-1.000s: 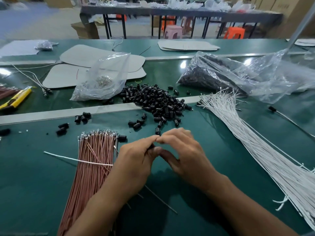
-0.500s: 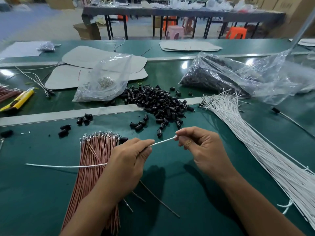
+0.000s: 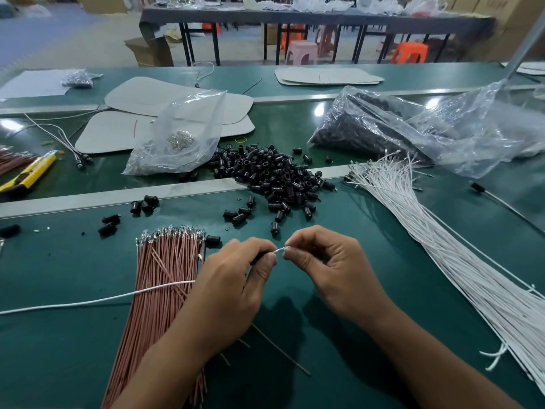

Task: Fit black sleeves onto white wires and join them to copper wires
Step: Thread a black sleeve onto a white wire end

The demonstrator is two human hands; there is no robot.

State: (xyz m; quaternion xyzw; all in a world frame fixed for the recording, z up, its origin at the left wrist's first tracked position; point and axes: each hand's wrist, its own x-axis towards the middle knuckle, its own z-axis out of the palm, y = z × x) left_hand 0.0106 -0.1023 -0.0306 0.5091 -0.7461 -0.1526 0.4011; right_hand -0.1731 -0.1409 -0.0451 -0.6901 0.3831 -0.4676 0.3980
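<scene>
My left hand [image 3: 233,278] pinches a white wire [image 3: 97,299] near its end, with a black sleeve [image 3: 258,256] partly hidden under the fingers. The wire trails left over the bundle of copper wires [image 3: 165,276]. My right hand [image 3: 327,267] pinches the wire's metal tip [image 3: 281,250] just right of the left fingertips. A pile of black sleeves [image 3: 274,175] lies beyond the hands. A fanned bundle of white wires [image 3: 436,240] lies to the right.
A small plastic bag of metal terminals [image 3: 180,137] and a large bag of black parts [image 3: 413,128] sit behind the pile. A yellow utility knife [image 3: 29,175] lies far left. Grey card sheets [image 3: 165,104] and an aluminium strip [image 3: 118,194] cross the green table. Loose sleeves [image 3: 110,224] are scattered nearby.
My hands had drawn apart along the white wire, then came close together again at its tip. The wire's tail shifted further left.
</scene>
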